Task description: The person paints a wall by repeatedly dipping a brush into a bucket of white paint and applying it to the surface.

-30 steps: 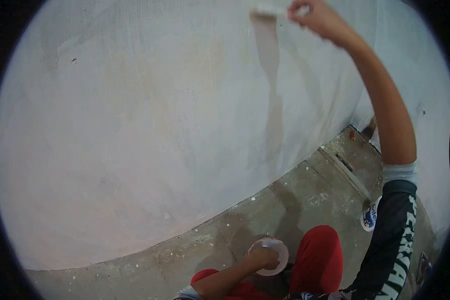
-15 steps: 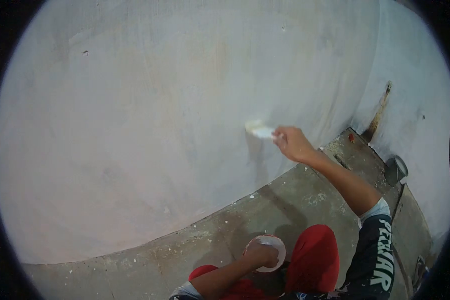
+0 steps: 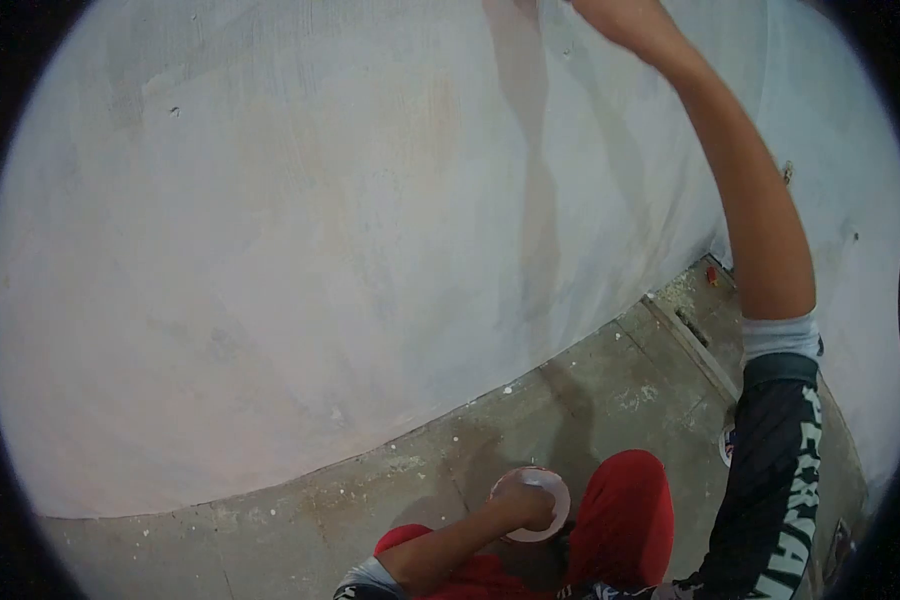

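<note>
The right arm is stretched almost straight up along the wall [image 3: 270, 250], elbow barely bent, the bare forearm rising from a dark lettered sleeve [image 3: 775, 470] pushed back to just below the elbow. The right hand [image 3: 620, 18] meets the top edge of the view and is cut off there, so I cannot tell how its fingers are set or whether they hold anything. Just beside it, a darker wet streak [image 3: 535, 200] runs down the wall towards the floor [image 3: 610, 390].

The left arm is bent low across the body, forearm pointing away from it. The left hand [image 3: 520, 503] is curled from above over the near rim of a small white bowl [image 3: 558, 492], holding it firmly. The bowl hangs above the concrete floor, between the foot of the wall and the red trousers [image 3: 630, 520], close to the raised knee.
</note>
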Action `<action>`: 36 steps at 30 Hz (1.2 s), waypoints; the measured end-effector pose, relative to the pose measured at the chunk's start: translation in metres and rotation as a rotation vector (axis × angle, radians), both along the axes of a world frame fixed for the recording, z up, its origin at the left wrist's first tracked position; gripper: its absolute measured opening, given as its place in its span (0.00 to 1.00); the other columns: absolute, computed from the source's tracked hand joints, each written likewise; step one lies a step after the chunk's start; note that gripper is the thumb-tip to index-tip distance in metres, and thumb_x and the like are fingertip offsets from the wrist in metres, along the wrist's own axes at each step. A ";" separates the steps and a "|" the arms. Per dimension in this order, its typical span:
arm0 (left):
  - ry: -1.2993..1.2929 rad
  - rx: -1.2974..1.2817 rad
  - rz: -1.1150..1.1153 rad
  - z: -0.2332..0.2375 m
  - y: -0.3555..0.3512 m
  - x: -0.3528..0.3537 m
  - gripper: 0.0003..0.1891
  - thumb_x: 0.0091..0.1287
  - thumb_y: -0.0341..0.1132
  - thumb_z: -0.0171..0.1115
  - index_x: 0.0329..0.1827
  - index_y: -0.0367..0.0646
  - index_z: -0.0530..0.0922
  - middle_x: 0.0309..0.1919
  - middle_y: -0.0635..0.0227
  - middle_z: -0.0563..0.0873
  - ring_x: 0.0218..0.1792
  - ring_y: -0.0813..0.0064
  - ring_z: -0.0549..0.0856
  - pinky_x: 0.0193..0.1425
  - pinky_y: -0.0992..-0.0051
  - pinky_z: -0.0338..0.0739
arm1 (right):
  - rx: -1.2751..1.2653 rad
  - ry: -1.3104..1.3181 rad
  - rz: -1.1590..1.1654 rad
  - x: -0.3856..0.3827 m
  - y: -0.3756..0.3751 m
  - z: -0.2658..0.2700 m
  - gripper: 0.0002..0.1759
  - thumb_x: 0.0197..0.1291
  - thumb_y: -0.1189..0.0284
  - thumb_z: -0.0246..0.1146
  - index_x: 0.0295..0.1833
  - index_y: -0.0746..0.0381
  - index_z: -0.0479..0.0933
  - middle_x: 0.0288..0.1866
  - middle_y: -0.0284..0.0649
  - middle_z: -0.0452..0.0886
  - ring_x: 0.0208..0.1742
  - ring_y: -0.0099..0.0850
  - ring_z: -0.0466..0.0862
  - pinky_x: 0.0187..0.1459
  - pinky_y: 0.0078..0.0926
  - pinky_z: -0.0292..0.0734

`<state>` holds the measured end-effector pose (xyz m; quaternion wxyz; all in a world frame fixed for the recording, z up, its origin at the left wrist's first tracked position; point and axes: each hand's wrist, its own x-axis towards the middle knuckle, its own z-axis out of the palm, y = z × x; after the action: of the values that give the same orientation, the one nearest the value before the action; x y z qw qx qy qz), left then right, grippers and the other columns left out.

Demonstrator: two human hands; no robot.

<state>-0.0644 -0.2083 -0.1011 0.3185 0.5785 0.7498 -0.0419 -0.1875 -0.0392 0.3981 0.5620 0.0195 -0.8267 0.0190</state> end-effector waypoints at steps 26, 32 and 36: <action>0.018 0.097 0.115 -0.017 -0.011 0.005 0.23 0.69 0.52 0.54 0.50 0.42 0.86 0.46 0.57 0.89 0.48 0.54 0.87 0.58 0.57 0.79 | 0.136 0.078 0.060 -0.040 0.012 -0.048 0.16 0.66 0.64 0.62 0.48 0.67 0.81 0.34 0.52 0.85 0.37 0.52 0.85 0.41 0.44 0.78; -0.017 0.037 0.142 -0.001 -0.010 0.009 0.23 0.68 0.51 0.55 0.50 0.43 0.86 0.47 0.57 0.89 0.50 0.55 0.87 0.60 0.57 0.78 | -0.123 -0.601 -0.013 0.000 -0.012 -0.227 0.11 0.65 0.70 0.59 0.48 0.64 0.79 0.37 0.58 0.82 0.42 0.57 0.82 0.45 0.49 0.78; 0.041 0.014 0.138 0.008 -0.009 0.014 0.20 0.65 0.46 0.54 0.52 0.47 0.86 0.52 0.61 0.88 0.52 0.59 0.87 0.57 0.58 0.80 | -0.091 -0.883 0.035 0.001 0.003 -0.231 0.10 0.60 0.71 0.64 0.44 0.64 0.82 0.43 0.56 0.83 0.47 0.52 0.83 0.51 0.45 0.77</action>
<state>-0.0499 -0.2177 -0.0928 0.3012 0.5267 0.7945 -0.0266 -0.1861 -0.0363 0.1675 0.1549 -0.0011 -0.9853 0.0714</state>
